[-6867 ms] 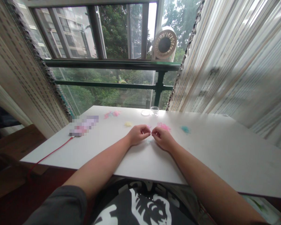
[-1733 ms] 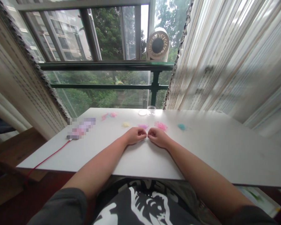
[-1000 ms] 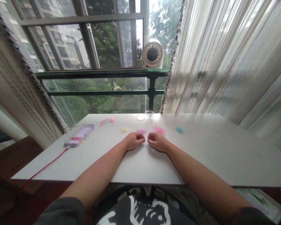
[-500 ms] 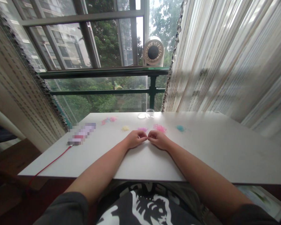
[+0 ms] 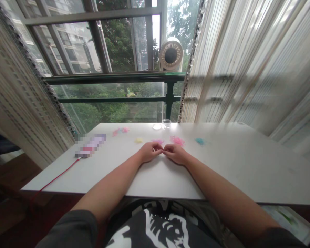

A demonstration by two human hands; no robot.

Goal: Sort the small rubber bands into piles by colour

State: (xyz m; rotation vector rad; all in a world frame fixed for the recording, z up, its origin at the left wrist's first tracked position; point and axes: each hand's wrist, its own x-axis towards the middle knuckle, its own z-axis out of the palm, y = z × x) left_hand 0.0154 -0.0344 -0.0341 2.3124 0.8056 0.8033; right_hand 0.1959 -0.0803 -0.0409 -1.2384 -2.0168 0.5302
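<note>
My left hand [image 5: 150,152] and my right hand [image 5: 174,153] meet fingertip to fingertip above the white table [image 5: 105,172]. Both are pinched closed; whatever lies between the fingertips is too small to make out. Just behind them are a purple pile [image 5: 158,141] and a pink pile [image 5: 177,140] of small pieces. A yellow pile [image 5: 138,140] is to the left, and a teal pile [image 5: 199,141] to the right. Farther back stand a clear round container [image 5: 166,124] and, beside it, a clear round lid [image 5: 156,126].
A pink and blue pile [image 5: 121,131] lies at the back left. On the left is a blurred-out device [image 5: 91,146] with a red cable [image 5: 59,176] running over the table edge. A white fan [image 5: 171,55] stands behind, by the window rail.
The camera view has shifted slightly. My hands stay together in nearly the same place, with only slight finger movement.
</note>
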